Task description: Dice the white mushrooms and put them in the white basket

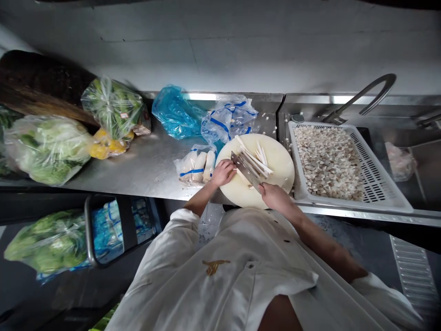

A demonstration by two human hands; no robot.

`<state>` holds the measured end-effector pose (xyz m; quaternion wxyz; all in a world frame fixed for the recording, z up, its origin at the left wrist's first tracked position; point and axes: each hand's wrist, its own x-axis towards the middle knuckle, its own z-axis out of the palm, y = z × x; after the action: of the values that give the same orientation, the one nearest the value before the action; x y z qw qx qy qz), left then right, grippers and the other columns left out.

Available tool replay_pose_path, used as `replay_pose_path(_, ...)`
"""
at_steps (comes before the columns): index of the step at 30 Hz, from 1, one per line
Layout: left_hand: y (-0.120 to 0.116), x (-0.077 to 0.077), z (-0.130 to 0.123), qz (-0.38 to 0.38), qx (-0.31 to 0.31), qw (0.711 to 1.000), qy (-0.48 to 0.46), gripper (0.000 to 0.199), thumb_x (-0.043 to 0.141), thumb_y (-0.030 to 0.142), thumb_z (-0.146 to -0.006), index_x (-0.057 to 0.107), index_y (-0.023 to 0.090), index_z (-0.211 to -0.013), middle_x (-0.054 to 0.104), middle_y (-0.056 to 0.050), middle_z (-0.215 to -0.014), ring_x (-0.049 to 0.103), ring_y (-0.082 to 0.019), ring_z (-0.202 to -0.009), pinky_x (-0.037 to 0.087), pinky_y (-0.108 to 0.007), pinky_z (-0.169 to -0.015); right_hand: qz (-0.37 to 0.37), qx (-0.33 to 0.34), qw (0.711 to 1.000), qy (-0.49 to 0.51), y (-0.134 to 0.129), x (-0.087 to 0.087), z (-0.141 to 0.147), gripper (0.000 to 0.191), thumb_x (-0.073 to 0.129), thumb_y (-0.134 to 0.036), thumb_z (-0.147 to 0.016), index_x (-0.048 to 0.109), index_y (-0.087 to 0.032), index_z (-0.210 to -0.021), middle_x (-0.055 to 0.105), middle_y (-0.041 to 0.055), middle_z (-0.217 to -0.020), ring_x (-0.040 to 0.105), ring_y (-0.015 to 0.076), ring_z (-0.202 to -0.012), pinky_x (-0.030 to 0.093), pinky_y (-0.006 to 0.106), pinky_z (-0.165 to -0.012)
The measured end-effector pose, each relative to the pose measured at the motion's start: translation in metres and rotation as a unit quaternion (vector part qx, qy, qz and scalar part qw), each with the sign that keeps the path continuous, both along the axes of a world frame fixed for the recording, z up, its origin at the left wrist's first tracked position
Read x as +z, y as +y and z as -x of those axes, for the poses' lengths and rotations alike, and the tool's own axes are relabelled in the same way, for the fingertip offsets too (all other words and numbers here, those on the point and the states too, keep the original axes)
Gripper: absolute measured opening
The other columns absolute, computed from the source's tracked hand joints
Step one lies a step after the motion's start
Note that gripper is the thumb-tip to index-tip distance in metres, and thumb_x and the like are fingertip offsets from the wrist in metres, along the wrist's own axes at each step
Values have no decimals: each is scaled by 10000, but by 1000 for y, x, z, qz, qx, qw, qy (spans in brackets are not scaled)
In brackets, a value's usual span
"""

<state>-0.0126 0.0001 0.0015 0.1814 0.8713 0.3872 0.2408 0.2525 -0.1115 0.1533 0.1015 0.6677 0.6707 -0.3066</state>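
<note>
a: ok so what are we holding here?

b: our right hand point(275, 196) is wrapped tight round the handle end of a broad grey metal knife point(246, 170). blade slants from near right to far left over the round cream-white cutting board point(282, 161).

a: and our left hand point(223, 172)?

b: over the left side of the board, fingers bent and close together, right by the far end of the blade. honestly we can't tell if they're pinching anything.

a: where's the stuff we're working on?

b: long thin off-white strips point(255, 159) lie on the board, mostly just to the right of the blade.

a: anything else around us?

b: yep, to the right there's a white perforated plastic tray point(389, 192) with loads of small off-white and brownish diced bits point(327, 161) in it. just left of the board, a clear blue-banded plastic bag point(195, 168) of thick pale pieces, and farther back a crumpled translucent blue plastic bag point(177, 112).
</note>
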Motion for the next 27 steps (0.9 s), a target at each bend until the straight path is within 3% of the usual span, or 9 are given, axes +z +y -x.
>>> replay_pose_path(6,4,-7,-2,1,10,1000,-20,311,502,403,-1084,721,235,-1228,649,-111,-1316,539,-295,-1332,448,-527,-1192,19,-22,1000,-9,14,-43,12,465,352,-434,-1142,701,-166,-1290,784,164,-1187,733,256,-1071,445,290,-857)
replay_pose_path(8,4,-8,-1,2,6,1000,-23,308,510,397,-1081,724,242,-1238,656,-106,-1314,539,-288,-1330,448,-521,-1193,26,-15,999,10,23,-50,9,472,344,-421,-1146,708,-156,-1287,784,163,-1203,730,255,-1100,447,282,-858)
replay_pose_path(13,3,-4,6,-6,9,1000,-18,291,534,396,-1072,741,258,-1223,651,-101,-1348,535,-289,-1332,424,-549,-1197,-1,-8,1000,24,37,-42,-7,449,381,-430,-1135,736,-157,-1174,783,171,-1193,726,262,-1109,438,280,-841)
replay_pose_path(18,11,2,12,-20,61,997,-34,358,543,422,-1067,690,236,-1336,614,-127,-1403,526,-294,-1354,433,-535,-1183,-19,-13,1000,4,16,-40,-12,396,383,-397,-1134,714,-187,-1188,794,143,-1133,732,255,-1028,413,289,-793)
replay_pose_path(22,20,2,4,-2,22,1000,-17,389,517,408,-1071,650,242,-1396,647,-101,-1405,560,-278,-1339,433,-517,-1188,-22,-1,1000,11,-1,-42,-19,386,388,-396,-1132,720,-197,-1123,797,122,-1068,727,249,-984,386,286,-758)
replay_pose_path(27,23,0,-5,3,31,1000,-3,371,525,438,-1064,677,239,-1338,666,-89,-1388,568,-280,-1328,440,-502,-1178,-28,-5,999,28,-13,-49,-27,369,382,-381,-1135,694,-200,-1056,790,109,-1019,724,232,-950,371,282,-739)
